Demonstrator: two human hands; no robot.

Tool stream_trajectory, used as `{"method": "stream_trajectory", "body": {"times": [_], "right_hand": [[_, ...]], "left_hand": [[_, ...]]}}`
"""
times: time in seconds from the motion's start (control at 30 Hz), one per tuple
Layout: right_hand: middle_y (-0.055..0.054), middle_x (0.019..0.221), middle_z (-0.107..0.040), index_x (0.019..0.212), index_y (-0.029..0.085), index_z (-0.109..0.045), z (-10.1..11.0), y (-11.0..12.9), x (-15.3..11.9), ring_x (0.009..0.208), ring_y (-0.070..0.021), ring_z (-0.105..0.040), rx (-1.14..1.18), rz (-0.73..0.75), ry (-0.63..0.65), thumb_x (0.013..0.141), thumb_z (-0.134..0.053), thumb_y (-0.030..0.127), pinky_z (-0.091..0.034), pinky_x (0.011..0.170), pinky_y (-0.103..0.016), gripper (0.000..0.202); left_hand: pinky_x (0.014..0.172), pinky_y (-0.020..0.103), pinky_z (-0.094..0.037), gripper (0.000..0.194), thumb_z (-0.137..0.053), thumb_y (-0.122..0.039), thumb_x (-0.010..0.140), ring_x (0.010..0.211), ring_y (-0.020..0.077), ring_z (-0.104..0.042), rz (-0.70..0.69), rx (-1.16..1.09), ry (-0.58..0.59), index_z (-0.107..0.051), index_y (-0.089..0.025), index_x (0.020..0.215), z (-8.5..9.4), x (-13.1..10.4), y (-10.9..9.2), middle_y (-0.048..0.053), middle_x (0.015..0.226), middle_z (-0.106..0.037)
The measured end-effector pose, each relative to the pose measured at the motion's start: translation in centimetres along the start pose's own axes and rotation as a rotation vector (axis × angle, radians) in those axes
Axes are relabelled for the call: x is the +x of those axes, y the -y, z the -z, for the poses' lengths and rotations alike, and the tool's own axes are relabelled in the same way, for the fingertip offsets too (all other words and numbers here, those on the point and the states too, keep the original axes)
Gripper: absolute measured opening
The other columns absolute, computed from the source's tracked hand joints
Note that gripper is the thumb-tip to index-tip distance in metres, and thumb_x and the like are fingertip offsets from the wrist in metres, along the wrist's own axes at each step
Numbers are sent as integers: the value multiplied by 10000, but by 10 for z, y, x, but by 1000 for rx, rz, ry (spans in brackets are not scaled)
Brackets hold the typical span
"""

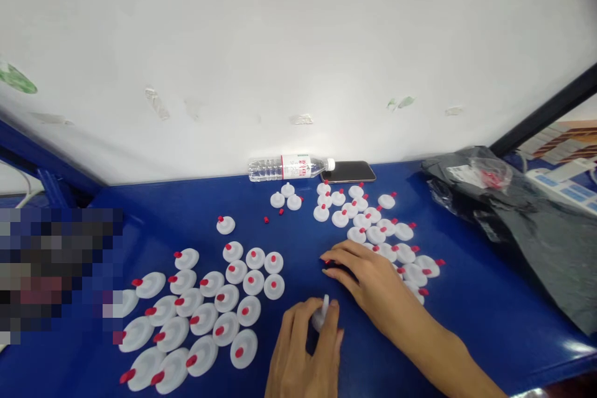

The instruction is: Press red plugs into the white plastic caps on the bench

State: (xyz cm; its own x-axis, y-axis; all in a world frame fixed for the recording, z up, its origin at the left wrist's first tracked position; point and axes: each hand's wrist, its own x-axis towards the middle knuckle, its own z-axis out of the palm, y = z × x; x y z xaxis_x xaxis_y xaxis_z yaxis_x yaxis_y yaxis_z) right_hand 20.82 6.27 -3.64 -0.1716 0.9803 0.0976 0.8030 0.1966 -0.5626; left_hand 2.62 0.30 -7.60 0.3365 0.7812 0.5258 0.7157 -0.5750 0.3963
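My left hand is closed around a white disc with an upright stem, low in the middle of the view. Just above and to the right, my right hand pinches a small red cap between thumb and fingertips, mostly hidden. Many white discs with red caps lie on the blue table to the left. Another group of capped discs spreads to the right, partly behind my right hand. Three white discs sit near the back, with two loose red caps close by.
Along the white wall lie a clear water bottle and a dark phone. A black plastic bag covers the table's right side. Blue frame posts stand at the left edge. A pixelated area covers the far left.
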Motion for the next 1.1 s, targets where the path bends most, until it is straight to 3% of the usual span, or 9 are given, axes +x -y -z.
{"method": "stream_trajectory", "body": {"times": [0.1,0.23,0.43,0.57,0.77,0.93,1.1], "right_hand": [[-32,1036,-743,1054,217,-753,-2,-4,0,920,-201,-752,31,-5,-7,1049,-582,123,-597,824,-339,196],[-35,1008,-741,1007,216,-732,1,-2,-1,911,-220,-741,88,-29,-24,1053,-568,127,-585,822,-369,192],[45,1060,-776,1186,336,-763,14,18,-15,942,-116,-746,357,-68,-27,1073,-621,276,-571,866,-228,192],[62,1014,-793,1064,368,-840,13,27,-22,934,-97,-747,621,-68,52,1026,-697,253,-560,861,-184,187],[69,1068,-822,1076,332,-841,3,23,-27,983,-94,-756,598,22,122,1004,-715,177,-558,918,-160,212],[52,1075,-824,1118,282,-817,0,17,-28,960,-83,-766,539,103,79,1029,-680,180,-560,906,-129,193],[55,1093,-820,1110,282,-793,-1,15,-32,986,-89,-767,561,89,97,1047,-659,206,-565,924,-140,166]], "left_hand": [[841,326,-650,385,-543,-1,1004,1081,242,-739,-6,13,-8,-716,-230,1259,1,-1,4,105,1186,-730],[830,350,-659,370,-535,-25,1022,1053,235,-757,-20,39,4,-732,-258,1230,1,-4,8,105,1218,-741],[835,403,-688,442,-484,-7,1013,1064,250,-793,-18,86,40,-741,-301,1219,-1,-8,10,88,1284,-763],[839,398,-692,442,-484,-22,1018,1060,255,-800,-31,98,41,-752,-297,1238,0,-6,11,97,1253,-777],[927,333,-673,395,-440,-109,1080,1159,206,-762,-25,26,54,-714,-262,1320,2,-6,14,106,1324,-736],[937,411,-682,398,-432,-102,1083,1207,240,-746,16,-6,70,-730,-303,1255,1,-7,11,88,1355,-725],[941,427,-680,415,-422,-79,1073,1204,255,-731,49,-34,62,-700,-290,1299,-1,-7,8,93,1374,-696]]}}
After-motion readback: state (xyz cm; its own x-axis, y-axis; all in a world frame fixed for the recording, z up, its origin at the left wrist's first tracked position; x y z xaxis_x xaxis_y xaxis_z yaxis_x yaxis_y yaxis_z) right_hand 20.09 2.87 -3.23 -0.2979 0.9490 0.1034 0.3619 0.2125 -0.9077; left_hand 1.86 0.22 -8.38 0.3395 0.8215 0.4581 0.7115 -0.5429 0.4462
